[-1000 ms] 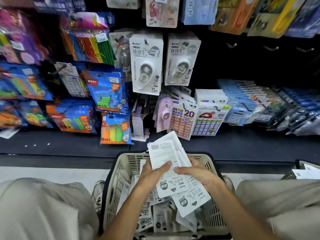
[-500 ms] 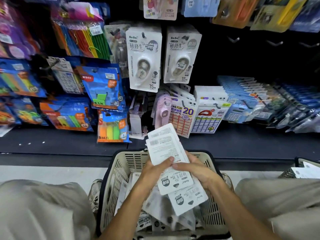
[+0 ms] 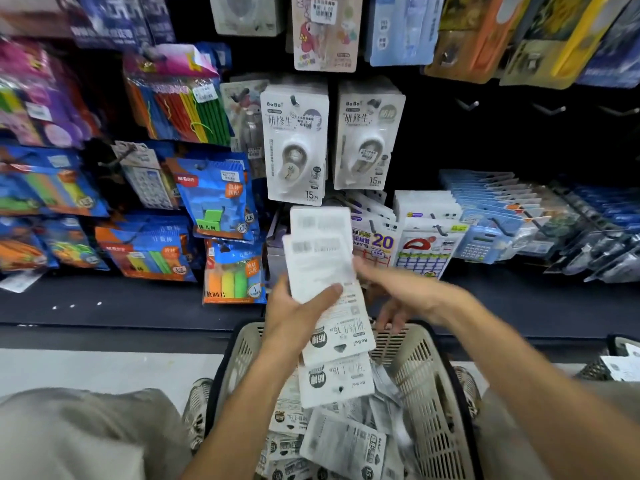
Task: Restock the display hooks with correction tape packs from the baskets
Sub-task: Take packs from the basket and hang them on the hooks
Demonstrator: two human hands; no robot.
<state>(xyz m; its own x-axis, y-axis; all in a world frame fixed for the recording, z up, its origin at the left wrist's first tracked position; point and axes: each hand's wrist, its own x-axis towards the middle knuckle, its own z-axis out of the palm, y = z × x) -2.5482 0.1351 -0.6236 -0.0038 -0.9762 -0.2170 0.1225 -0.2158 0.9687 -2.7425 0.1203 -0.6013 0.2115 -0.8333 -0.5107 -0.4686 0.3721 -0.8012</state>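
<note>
Item: stack of correction tape packs (image 3: 320, 261), pinched by left hand (image 3: 298, 311) above basket (image 3: 426, 386); right hand (image 3: 405, 292) blurred, fingers apparently released. Advice: square holes before hooking.

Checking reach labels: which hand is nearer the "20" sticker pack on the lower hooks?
Right. The right hand sits just below the "20" sticker pack; the left hand is further left, gripping the stack of correction tape packs.

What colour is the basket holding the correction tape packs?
Beige basket with a dark rim, seen in the head view.
</note>
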